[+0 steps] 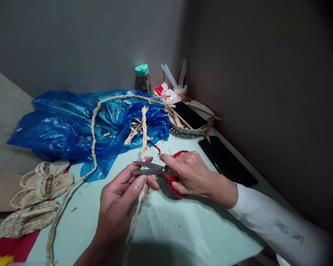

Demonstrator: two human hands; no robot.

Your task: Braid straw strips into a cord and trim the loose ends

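Pinching braided straw cord [143,129] upright with left hand [119,199], fingers closed on it, mid-table. Gripping red-handled scissors [152,169] tight in right hand [192,173], at three o'clock of the cord, blades nearly shut against the braid. Looks light, limp, fray-prone; best pinched just below the blades.

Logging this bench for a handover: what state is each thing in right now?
Straw braid: held upright, pinched in the left hand.
Scissors: in the right hand, blades slightly open across the braid.
Blue bag: crumpled, mouth open.
Bottle: green cap on.
Phone on basket: screen dark.
Phone on table: lying flat, screen dark.
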